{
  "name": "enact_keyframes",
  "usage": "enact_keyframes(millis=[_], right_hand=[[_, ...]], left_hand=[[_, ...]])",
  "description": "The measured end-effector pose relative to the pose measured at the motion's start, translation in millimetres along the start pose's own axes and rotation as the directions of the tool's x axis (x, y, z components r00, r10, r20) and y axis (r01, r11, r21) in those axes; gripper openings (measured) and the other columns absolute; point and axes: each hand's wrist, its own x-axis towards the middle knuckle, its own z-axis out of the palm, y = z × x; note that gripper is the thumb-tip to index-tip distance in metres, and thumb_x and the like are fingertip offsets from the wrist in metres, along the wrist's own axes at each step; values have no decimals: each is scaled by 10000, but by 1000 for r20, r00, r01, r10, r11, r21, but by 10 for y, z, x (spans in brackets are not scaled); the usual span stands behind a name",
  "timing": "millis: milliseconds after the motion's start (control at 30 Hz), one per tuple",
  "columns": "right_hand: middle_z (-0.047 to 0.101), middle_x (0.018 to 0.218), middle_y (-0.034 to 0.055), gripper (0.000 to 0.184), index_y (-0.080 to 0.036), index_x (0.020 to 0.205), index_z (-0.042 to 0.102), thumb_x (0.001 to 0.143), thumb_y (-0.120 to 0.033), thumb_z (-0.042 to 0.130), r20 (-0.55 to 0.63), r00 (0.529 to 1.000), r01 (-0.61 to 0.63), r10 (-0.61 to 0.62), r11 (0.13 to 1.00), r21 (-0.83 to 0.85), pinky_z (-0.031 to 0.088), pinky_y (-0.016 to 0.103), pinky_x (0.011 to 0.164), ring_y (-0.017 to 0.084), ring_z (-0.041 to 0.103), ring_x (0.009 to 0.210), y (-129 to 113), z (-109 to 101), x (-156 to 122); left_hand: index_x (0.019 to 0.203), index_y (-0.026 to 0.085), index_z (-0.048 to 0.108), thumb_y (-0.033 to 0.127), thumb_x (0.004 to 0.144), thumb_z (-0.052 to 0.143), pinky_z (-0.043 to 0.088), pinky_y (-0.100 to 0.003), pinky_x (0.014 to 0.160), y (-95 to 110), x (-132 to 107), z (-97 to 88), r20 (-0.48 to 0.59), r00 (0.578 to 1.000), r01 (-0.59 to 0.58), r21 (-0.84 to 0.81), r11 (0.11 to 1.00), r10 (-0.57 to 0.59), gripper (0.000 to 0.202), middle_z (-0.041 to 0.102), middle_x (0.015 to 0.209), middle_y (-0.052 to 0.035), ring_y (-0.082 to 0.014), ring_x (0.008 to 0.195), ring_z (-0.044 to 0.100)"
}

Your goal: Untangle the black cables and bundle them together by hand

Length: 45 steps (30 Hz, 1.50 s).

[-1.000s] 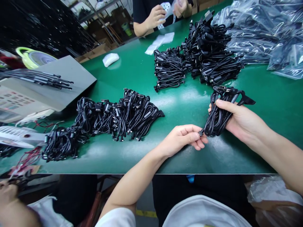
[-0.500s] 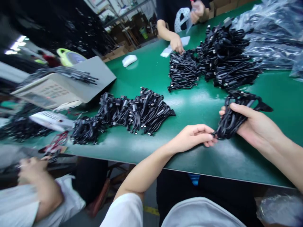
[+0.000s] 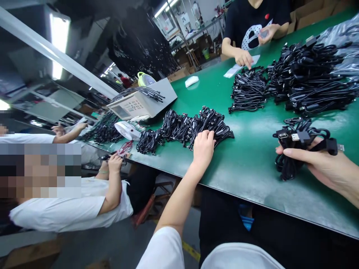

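My right hand (image 3: 316, 157) is closed around a bundle of black USB cables (image 3: 291, 164), held up over the right part of the table. Several of their plugs show at the top of the bundle, above my thumb. My left hand (image 3: 203, 147) is at the near edge of a pile of black USB cables (image 3: 211, 121), its fingers bent together onto a cable there. The fingertips and exactly what lies between them are partly hidden.
Across the green table (image 3: 252, 186), a co-worker's hand (image 3: 243, 58) touches a stack of cables (image 3: 248, 89). A larger cable heap (image 3: 308, 78) and plastic bags (image 3: 344, 45) lie at the right. A tester box (image 3: 146, 102) and small white fan (image 3: 126, 130) stand left, near a seated co-worker.
My left hand has left the bundle in my right hand and moved left to the pile. The bundle has turned, showing its plugs. The view has swung left.
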Motion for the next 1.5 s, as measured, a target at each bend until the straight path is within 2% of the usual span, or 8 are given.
enact_keyframes(millis=[233, 467, 667, 833, 1067, 1267, 1367, 1500], right_hand=[[734, 870, 43, 236, -223, 865, 766, 716, -377, 865, 88, 996, 19, -21, 999, 28, 553, 339, 840, 225, 689, 885, 8, -73, 44], [726, 893, 32, 406, -215, 828, 763, 503, -357, 959, 38, 988, -148, 147, 988, 31, 519, 372, 915, 249, 670, 921, -55, -7, 29], [739, 857, 65, 327, -202, 868, 773, 614, -347, 918, -2, 990, -140, 140, 987, 74, 558, 355, 801, 240, 686, 836, 8, -55, 69], [746, 823, 69, 251, -208, 866, 785, 667, -318, 892, 9, 997, -80, 79, 990, 116, 587, 295, 700, 218, 695, 776, -3, -59, 69], [703, 1296, 91, 356, -266, 1075, 789, 734, -357, 835, 347, 938, -53, -5, 986, 159, 561, 463, 973, 321, 672, 1155, -4, 58, -104], [766, 879, 26, 202, -226, 913, 754, 764, -353, 802, 201, 966, 191, -162, 972, -134, 575, 424, 860, 259, 724, 880, 0, -40, -103], [741, 857, 22, 185, -232, 982, 687, 817, -309, 723, 286, 915, 373, -284, 866, -332, 568, 350, 691, 231, 697, 752, -55, -43, -131], [733, 969, 90, 186, -206, 1016, 608, 878, -127, 511, 500, 683, 703, -532, 296, -646, 514, 343, 667, 241, 692, 775, -17, 30, -168]], left_hand=[[1051, 198, 567, 243, 914, 614, 450, -393, 938, 73, 65, -106, -23, 1000, -20, -221, 975, 16, 152, 595, 1135, -104, -260, 1037, 530], [928, 209, 542, 228, 979, 481, 463, -321, 878, 119, 119, -98, 24, 993, 110, -521, 846, -115, 82, 598, 1004, -59, -183, 926, 583], [1092, 188, 571, 182, 891, 597, 506, -309, 854, 22, 188, 7, 121, 983, 184, -622, 761, -139, 203, 661, 1010, -55, -151, 859, 622], [1281, 174, 510, 256, 983, 435, 528, -271, 866, -13, 215, -228, 40, 964, 204, -745, 635, -262, 318, 637, 1155, -112, -146, 991, 639], [1228, 212, 569, 312, 966, 522, 541, -281, 855, 859, 85, -456, 172, 985, 169, -975, 142, 14, 285, 637, 1127, -95, -163, 986, 635], [948, 208, 676, 221, 951, 542, 483, -314, 934, 1206, 296, -450, 52, 977, -12, -954, 299, 206, 134, 638, 976, -52, -163, 976, 606], [1026, 201, 626, 339, 928, 599, 505, -269, 768, 1170, 392, -384, 167, 980, 149, -976, 157, 111, 171, 632, 915, -40, -139, 820, 594], [984, 187, 610, 432, 853, 705, 491, -242, 730, 1130, 342, -231, 271, 944, 273, -962, 15, 190, 294, 622, 849, -22, -120, 760, 573]])
